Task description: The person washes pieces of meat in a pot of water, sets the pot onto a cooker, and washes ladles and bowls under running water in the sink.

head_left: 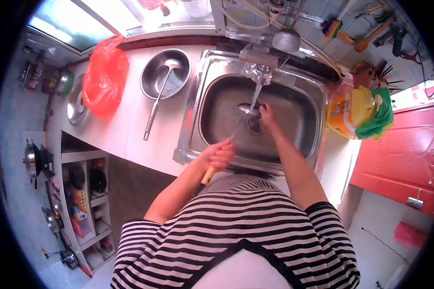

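My left hand is closed around a long metal ladle with a yellowish wooden handle, whose end sticks out below my fist. Its thin shaft slants up into the sink, and the shiny head is under the running water. My right hand is over the basin, close beside the ladle's head, with its fingers curled. Something small and dark shows at those fingertips, too unclear to name. Water falls from the faucet between the head and my right hand. The steel sink surrounds both.
Left of the sink, a metal bowl holds another long-handled utensil. Further left are a red plastic bag and a metal lid or plate. A yellow jug with green cloth stands at right. Utensils hang on the back wall.
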### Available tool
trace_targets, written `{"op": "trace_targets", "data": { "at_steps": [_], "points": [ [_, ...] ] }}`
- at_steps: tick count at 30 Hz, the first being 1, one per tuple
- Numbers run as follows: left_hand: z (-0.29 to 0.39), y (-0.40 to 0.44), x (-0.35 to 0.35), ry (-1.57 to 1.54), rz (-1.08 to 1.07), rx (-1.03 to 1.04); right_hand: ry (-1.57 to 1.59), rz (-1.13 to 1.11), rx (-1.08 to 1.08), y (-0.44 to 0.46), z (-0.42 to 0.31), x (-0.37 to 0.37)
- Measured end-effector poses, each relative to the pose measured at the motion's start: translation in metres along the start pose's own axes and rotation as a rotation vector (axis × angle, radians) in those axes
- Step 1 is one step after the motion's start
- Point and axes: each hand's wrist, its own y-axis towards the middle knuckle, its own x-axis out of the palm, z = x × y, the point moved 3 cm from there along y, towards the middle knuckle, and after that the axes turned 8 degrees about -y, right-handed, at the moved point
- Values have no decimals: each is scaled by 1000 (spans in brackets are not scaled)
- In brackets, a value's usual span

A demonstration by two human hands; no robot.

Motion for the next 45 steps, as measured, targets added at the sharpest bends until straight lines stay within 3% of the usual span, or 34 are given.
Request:
{"op": "trace_targets", "data": {
  "at_steps": [1, 2, 4, 5, 6, 8, 9, 11, 12, 14, 16, 18, 21, 22, 24, 26, 28, 31, 33, 35, 37, 38, 40, 42, 44, 45],
  "points": [
    [-1, -5, -1, 12, -27, -37, -2, -2, -3, -6, -7, -10],
    [0, -9, -4, 41, -2, -50, -366, 11, -22, -14, -13, -21],
    [0, -12, -2, 148, 121, -25, -731, 21, -46, -20, -31, -37],
    [2, -12, -2, 256, 243, -5, -314, -23, 152, -16, -35, -44],
    [3, -10, 1, 249, 236, -1, 104, -66, 346, -17, -37, -49],
    [10, -2, 6, 657, 272, -98, 738, -286, 519, -29, -60, -61],
    [19, 3, 13, 660, 261, -92, 728, -287, 511, -27, -68, -75],
    [42, 9, 23, 1098, 368, -74, 1056, -317, 360, -19, -81, -107],
    [51, 15, 32, 1099, 358, -62, 1045, -323, 353, -15, -90, -121],
    [70, 39, 51, 1806, 491, 206, 1099, -287, 261, -9, -109, -147],
    [76, 72, 74, 1846, 429, 401, 1034, -197, 205, -10, -122, -157],
    [82, 110, 89, 1754, 93, 598, 918, -105, 35, -32, -165, -156],
    [85, 126, 95, 1743, 159, 717, 781, 59, -114, -24, -169, -163],
    [87, 123, 96, 1740, 157, 728, 805, 56, -31, -29, -171, -169],
    [91, 110, 90, 1714, 193, 558, 794, 82, -20, -27, -165, -186],
    [107, 92, 71, 1790, 160, 611, 779, 100, -7, -30, -166, -201],
    [113, 75, 65, 1876, 129, 663, 965, 6, -126, -37, -180, -210],
    [111, 56, 51, 1839, 192, 639, 937, 49, -51, -23, -151, -214],
    [116, 44, 31, 1849, 388, 371, 985, 49, 17, -30, -147, -216],
    [111, 24, 34, 1807, 402, 284, 1042, 61, 82, -35, -141, -215],
    [106, 5, 44, 2093, 588, 473, 903, -94, 147, -33, -117, -205],
    [102, -3, 49, 2098, 583, 467, 824, -164, 205, -32, -102, -193],
    [91, -25, 73, 2746, 747, 1041, 667, -257, 350, -40, -85, -168],
    [86, -33, 80, 2835, 819, 1046, 587, -291, 440, -52, -73, -141],
    [89, -45, 84, 2929, 899, 1057, 274, -182, 407, -53, -45, -113],
    [92, -54, 85, 2791, 773, 1074, 280, -184, 406, -51, -29, -98]
  ]
}}
